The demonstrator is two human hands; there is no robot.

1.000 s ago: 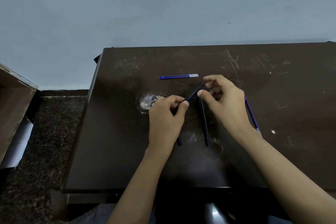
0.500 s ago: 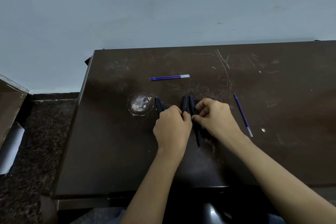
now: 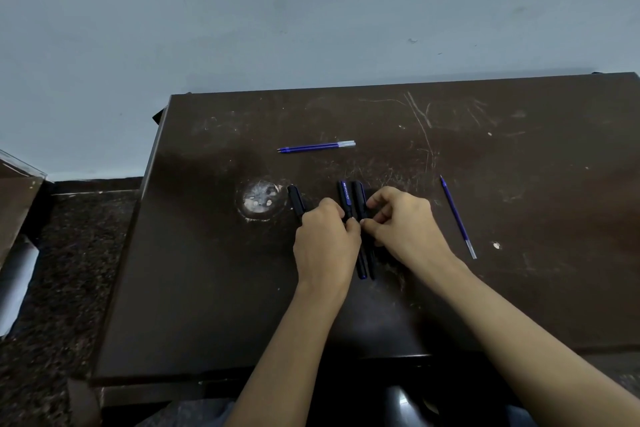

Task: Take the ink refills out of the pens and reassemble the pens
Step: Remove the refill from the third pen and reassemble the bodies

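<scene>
- My left hand (image 3: 325, 239) sits palm-down on the dark brown table (image 3: 519, 288), fingers curled, thumb tip pressed against the shaft of the left pen of a pair.
- That pen, the blue-clip pen (image 3: 347, 199), has a blue clip with pale lettering pointing away from me; its lower end shows again below my hand.
- Right beside it, touching or almost so, lies a black pen (image 3: 360, 198), parallel to the first.
- My right hand (image 3: 401, 225) comes in from the right, fingers bent, fingertips pinching at the black pen about midway along.
- Both hands meet at the middle of the pair; whether either grip is firm or just steadying, I can't tell.
- A third pen (image 3: 296, 199) lies just left of my left hand, its far end sticking out past my knuckles, the rest hidden under the hand.
- Next to that third pen there's a round pale worn patch (image 3: 258, 199) on the tabletop.
- Further back, well clear of my hands, two blue refills (image 3: 317, 147) lie side by side, running left to right, clear ends to the right.
- Off to my right, a single blue refill (image 3: 457, 215) lies on a slant, clear end nearer me, apart from my right wrist.
- The tabletop is scuffed, with pale scratches toward the back right.
- A plain grey-blue wall (image 3: 311, 10) stands behind the table; dark speckled floor (image 3: 69, 253) shows to the left.
</scene>
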